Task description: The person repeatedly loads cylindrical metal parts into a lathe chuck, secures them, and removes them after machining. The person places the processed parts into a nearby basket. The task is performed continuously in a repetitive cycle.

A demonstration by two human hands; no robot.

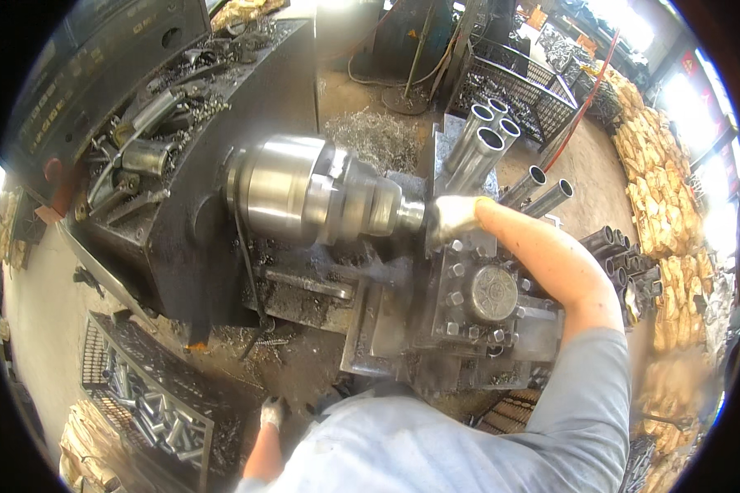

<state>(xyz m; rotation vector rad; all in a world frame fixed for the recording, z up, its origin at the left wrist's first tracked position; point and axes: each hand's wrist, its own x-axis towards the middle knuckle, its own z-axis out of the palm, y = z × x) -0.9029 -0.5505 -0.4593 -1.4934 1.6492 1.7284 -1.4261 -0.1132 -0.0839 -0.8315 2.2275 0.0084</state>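
Note:
A lathe chuck (pixel 284 185), its jaws smeared as if spinning, grips a short bright metal workpiece (pixel 409 214). My right hand (pixel 454 220), in a whitish glove, is at the workpiece's outer end, by the tool post (pixel 469 300) with its bolts and round cap. Its fingers are hidden or blurred, so what they hold does not show. Down by my body on the left is my left hand (pixel 273 411), gloved with dark fingertips, beside the machine's front. It is too small for its grip to be made out.
Several upright steel tubes (pixel 477 148) stand behind the tool post, with more tubes (pixel 621 259) at right. A crate of cut pieces (pixel 205 444) sits lower left. Metal shavings (pixel 370 135) lie behind the chuck. Loose tools (pixel 144 156) cover the headstock. Stacked sacks (pixel 662 177) line the right.

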